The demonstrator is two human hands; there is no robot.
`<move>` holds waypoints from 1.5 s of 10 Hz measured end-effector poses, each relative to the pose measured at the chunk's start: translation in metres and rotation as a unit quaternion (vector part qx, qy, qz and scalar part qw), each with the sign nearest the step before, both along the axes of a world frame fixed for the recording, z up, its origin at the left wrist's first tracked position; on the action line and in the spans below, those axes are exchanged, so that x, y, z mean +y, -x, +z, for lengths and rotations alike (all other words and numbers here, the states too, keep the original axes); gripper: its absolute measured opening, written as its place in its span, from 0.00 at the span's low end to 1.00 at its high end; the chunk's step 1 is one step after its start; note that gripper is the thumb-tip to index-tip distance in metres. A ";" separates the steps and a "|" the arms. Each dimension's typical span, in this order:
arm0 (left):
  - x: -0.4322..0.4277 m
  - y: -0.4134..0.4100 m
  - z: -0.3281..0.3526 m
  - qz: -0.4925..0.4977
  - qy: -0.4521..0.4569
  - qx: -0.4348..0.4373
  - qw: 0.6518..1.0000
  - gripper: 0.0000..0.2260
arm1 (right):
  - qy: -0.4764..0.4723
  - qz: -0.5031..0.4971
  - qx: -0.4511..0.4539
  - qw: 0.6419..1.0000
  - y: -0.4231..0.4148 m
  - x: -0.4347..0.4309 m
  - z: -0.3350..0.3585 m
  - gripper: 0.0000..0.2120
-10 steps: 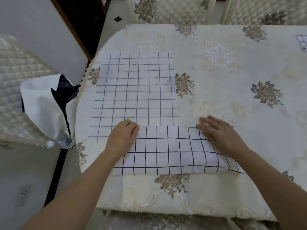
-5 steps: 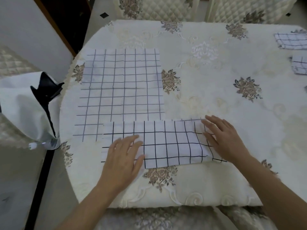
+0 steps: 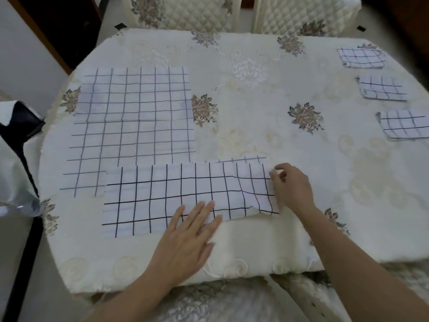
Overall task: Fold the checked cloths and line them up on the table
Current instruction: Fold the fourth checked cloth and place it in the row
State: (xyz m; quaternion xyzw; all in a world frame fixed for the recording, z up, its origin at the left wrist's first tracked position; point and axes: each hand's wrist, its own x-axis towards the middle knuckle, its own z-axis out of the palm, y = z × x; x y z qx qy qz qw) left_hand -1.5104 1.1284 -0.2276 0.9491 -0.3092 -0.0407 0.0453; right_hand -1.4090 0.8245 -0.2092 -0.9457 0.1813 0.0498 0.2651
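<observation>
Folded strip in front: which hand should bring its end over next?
Probably the right hand: it pinches the strip's lifted right end, while the left hand lies flat on its near edge.

Table (image 3: pixel 267 126): spread cloth (image 3: pixel 134 126) at 10 o'clock, folded strip (image 3: pixel 176 194) at 6, lapping over its near right corner. My left hand (image 3: pixel 185 240) lies flat on the strip's near edge, and my right hand (image 3: pixel 291 188) pinches its 3 o'clock end. At 2 o'clock, one column: far cloth (image 3: pixel 361 58), middle cloth (image 3: pixel 383 88), near cloth (image 3: pixel 405 124). Behind the table at 12: left chair (image 3: pixel 183 12), right chair (image 3: pixel 304 15).
</observation>
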 end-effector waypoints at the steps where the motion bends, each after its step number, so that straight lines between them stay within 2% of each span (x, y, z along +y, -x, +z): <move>1: -0.015 -0.008 -0.007 0.025 -0.009 0.016 1.000 0.27 | -0.029 -0.023 0.006 0.999 -0.013 0.009 0.001 0.11; 2: -0.020 -0.012 -0.014 0.046 -0.010 0.030 0.998 0.27 | -0.072 -0.061 0.016 0.995 -0.020 0.013 -0.003 0.12; 3: -0.020 -0.012 -0.019 0.049 -0.008 0.030 0.998 0.26 | -0.119 -0.113 0.011 0.986 -0.027 0.013 -0.007 0.09; 4: -0.020 -0.010 -0.020 0.049 -0.006 0.026 0.998 0.26 | -0.131 -0.116 0.003 0.985 -0.031 0.010 -0.006 0.05; 10: -0.021 -0.011 -0.019 0.052 -0.012 0.038 0.998 0.27 | -0.038 -0.003 -0.017 0.999 -0.056 0.009 -0.003 0.07; 11: -0.022 -0.011 -0.018 0.056 -0.008 0.044 0.997 0.27 | -0.104 -0.054 -0.034 0.992 -0.027 0.007 0.015 0.11; 12: -0.030 -0.010 -0.013 0.058 0.004 0.047 0.997 0.28 | -0.171 -0.063 -0.001 0.983 0.024 0.003 0.029 0.11; 13: -0.047 -0.012 -0.008 0.043 0.006 0.043 0.998 0.30 | -0.183 -0.044 0.036 0.981 0.055 -0.002 0.025 0.07; 15: -0.076 -0.021 -0.013 0.040 -0.013 0.057 0.997 0.33 | -0.214 0.010 0.077 0.974 0.062 -0.015 0.011 0.05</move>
